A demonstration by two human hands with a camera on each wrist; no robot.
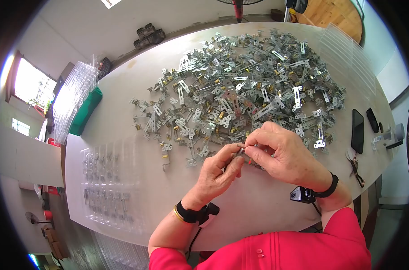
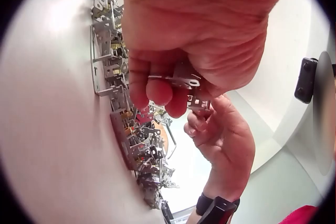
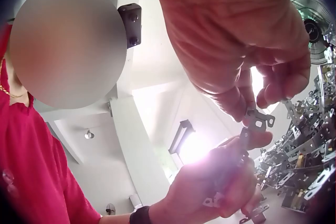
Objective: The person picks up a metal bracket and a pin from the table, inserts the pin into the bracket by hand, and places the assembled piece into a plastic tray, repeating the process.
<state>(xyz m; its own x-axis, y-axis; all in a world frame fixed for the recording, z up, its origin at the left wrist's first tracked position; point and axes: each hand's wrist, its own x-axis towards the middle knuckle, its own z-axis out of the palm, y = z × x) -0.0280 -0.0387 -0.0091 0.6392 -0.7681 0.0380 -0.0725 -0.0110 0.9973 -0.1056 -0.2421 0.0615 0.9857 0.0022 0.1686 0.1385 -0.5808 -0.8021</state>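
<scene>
Metal bracket [image 2: 184, 80] between pinching fingers [image 2: 157, 92]

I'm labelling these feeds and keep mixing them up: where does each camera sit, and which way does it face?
Head: worn on the head, facing down at table and pile; left hand, right hand, forearms show.
Left wrist: under that wrist, facing along the left hand's fingers; right hand beyond.
Right wrist: under that wrist, facing upward past the right hand; left hand, red shirt show.
Shared: all show the part both hands pinch.
</scene>
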